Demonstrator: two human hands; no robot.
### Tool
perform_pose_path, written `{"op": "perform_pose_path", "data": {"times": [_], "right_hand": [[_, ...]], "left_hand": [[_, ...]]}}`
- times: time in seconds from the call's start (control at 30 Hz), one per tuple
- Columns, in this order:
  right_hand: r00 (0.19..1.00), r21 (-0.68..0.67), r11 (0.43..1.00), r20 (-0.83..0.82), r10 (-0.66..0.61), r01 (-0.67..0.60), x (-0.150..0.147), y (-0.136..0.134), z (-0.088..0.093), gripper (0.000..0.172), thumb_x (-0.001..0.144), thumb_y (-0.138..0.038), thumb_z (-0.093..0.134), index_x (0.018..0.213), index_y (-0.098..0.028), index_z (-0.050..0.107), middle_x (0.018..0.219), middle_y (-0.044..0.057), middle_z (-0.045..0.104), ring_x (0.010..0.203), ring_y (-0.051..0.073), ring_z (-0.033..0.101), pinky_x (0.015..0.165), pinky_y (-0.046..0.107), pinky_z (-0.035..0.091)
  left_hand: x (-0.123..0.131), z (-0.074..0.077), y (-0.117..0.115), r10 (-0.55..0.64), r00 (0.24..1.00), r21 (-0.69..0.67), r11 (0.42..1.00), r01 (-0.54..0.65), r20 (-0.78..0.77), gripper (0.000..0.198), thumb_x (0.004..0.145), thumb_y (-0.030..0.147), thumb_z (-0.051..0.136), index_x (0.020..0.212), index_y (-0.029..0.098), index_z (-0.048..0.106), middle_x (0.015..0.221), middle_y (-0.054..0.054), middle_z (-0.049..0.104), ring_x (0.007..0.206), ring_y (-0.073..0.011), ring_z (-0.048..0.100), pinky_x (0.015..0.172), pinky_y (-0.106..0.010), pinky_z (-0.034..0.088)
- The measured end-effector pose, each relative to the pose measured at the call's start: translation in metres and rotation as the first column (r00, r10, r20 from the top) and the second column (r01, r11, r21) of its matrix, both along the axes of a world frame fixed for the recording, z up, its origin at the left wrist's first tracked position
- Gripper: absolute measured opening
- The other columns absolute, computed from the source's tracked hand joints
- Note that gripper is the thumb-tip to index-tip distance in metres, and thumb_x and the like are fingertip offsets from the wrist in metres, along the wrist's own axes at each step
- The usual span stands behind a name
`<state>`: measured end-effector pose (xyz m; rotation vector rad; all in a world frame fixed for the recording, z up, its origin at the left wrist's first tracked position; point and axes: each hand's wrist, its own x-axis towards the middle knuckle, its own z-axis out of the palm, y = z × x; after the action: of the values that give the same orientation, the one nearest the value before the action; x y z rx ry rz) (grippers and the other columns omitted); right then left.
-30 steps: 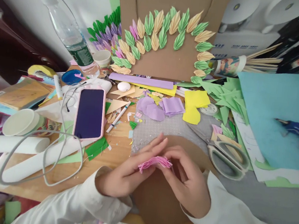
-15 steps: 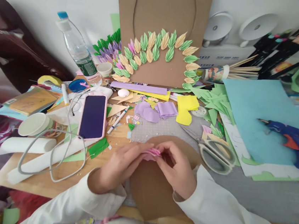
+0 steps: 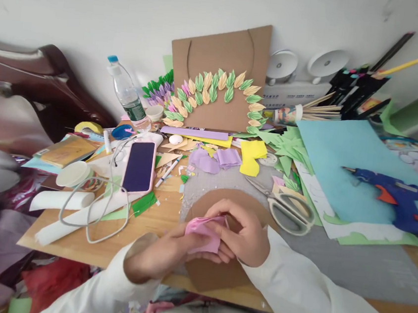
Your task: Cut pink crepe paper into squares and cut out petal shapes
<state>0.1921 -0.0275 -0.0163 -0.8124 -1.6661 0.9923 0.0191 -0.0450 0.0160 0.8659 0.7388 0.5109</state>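
Both my hands hold a pink piece of folded paper (image 3: 203, 231) over a round brown cardboard disc (image 3: 219, 272) at the near edge of the table. My left hand (image 3: 163, 254) supports the paper from below with fingers curled under it. My right hand (image 3: 243, 235) pinches its right edge from above. White sleeves cover both my arms.
Scissors (image 3: 287, 212) lie right of the disc. A blue glue gun (image 3: 395, 196) rests on light blue paper (image 3: 327, 164). A phone (image 3: 139, 166), white cable, paper cup (image 3: 74, 175), water bottle (image 3: 126, 90) and paper rolls sit left. A cardboard panel with paper leaves (image 3: 218, 98) leans on the wall.
The view has pulled back and tilted up. My hands drew nearer to me, and the pink paper now shows as a broader sheet held between them.
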Motion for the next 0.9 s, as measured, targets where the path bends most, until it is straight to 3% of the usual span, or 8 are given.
{"op": "perform_pose_path", "data": {"times": [0.13, 0.27, 0.4, 0.5, 0.6, 0.67, 0.9], "right_hand": [[0.998, 0.189, 0.981, 0.028, -0.050, 0.044, -0.001, 0.000, 0.002, 0.012, 0.083, -0.014, 0.060, 0.090, -0.022, 0.063, 0.089, 0.004, 0.067, 0.084, 0.019, 0.063, 0.079, 0.037, 0.049], [0.987, 0.420, 0.904, 0.092, -0.133, 0.083, 0.000, -0.001, 0.003, 0.013, 0.082, -0.013, 0.059, 0.089, -0.023, 0.062, 0.091, 0.005, 0.064, 0.085, 0.020, 0.060, 0.078, 0.037, 0.049], [0.985, 0.482, 0.876, 0.132, -0.114, 0.037, 0.000, -0.005, 0.000, 0.025, 0.081, -0.011, 0.057, 0.102, -0.023, 0.058, 0.088, 0.005, 0.064, 0.082, 0.020, 0.060, 0.075, 0.037, 0.050], [0.967, 0.509, 0.856, 0.161, -0.195, 0.088, -0.001, -0.009, 0.000, 0.030, 0.080, -0.010, 0.058, 0.107, -0.023, 0.058, 0.090, 0.005, 0.064, 0.083, 0.021, 0.059, 0.076, 0.037, 0.051], [0.946, 0.527, 0.839, 0.185, -0.267, 0.133, -0.001, -0.011, 0.001, 0.029, 0.079, -0.009, 0.059, 0.103, -0.024, 0.059, 0.089, 0.005, 0.063, 0.082, 0.020, 0.058, 0.075, 0.037, 0.051], [0.948, 0.537, 0.837, 0.198, -0.248, 0.107, -0.001, -0.010, 0.000, 0.029, 0.078, -0.007, 0.058, 0.101, -0.024, 0.058, 0.088, 0.005, 0.064, 0.082, 0.020, 0.058, 0.076, 0.037, 0.050], [0.950, 0.510, 0.857, 0.223, -0.218, 0.077, -0.002, -0.007, -0.007, 0.032, 0.077, -0.008, 0.057, 0.106, -0.022, 0.058, 0.088, 0.006, 0.066, 0.081, 0.021, 0.059, 0.075, 0.038, 0.050]], "left_hand": [[0.013, -0.002, -0.013, 0.100, 0.991, -0.045, 0.994, -0.097, 0.087, 0.025, 0.091, 0.027, 0.051, 0.092, 0.011, 0.070, 0.088, -0.011, 0.071, 0.089, -0.0200, 0.068, 0.086, -0.031, 0.051], [0.015, 0.000, -0.017, 0.201, 0.980, -0.021, 0.979, -0.201, -0.009, 0.022, 0.088, 0.028, 0.056, 0.086, 0.011, 0.069, 0.081, -0.009, 0.071, 0.083, -0.0202, 0.067, 0.082, -0.032, 0.050], [0.011, 0.004, -0.016, 0.267, 0.950, 0.084, 0.963, -0.256, -0.163, 0.016, 0.082, 0.028, 0.060, 0.083, 0.014, 0.068, 0.081, -0.005, 0.071, 0.086, -0.0217, 0.065, 0.083, -0.034, 0.049], [0.008, 0.010, -0.014, 0.253, 0.918, 0.223, 0.956, -0.189, -0.306, 0.016, 0.084, 0.026, 0.056, 0.082, 0.017, 0.069, 0.083, -0.001, 0.071, 0.086, -0.0200, 0.063, 0.084, -0.032, 0.049], [0.005, 0.017, -0.013, 0.176, 0.934, 0.278, 0.957, -0.088, -0.310, 0.023, 0.088, 0.027, 0.049, 0.082, 0.018, 0.070, 0.081, -0.001, 0.071, 0.085, -0.0190, 0.062, 0.085, -0.030, 0.049], [0.003, 0.018, -0.012, 0.138, 0.942, 0.314, 0.949, -0.037, -0.306, 0.025, 0.089, 0.027, 0.046, 0.082, 0.018, 0.069, 0.080, -0.001, 0.070, 0.082, -0.0180, 0.061, 0.084, -0.029, 0.048], [-0.001, 0.003, -0.006, 0.170, 0.902, 0.480, 0.876, 0.047, -0.397, 0.016, 0.088, 0.016, 0.045, 0.076, 0.018, 0.056, 0.078, 0.001, 0.061, 0.073, -0.0143, 0.054, 0.072, -0.025, 0.046]]}}
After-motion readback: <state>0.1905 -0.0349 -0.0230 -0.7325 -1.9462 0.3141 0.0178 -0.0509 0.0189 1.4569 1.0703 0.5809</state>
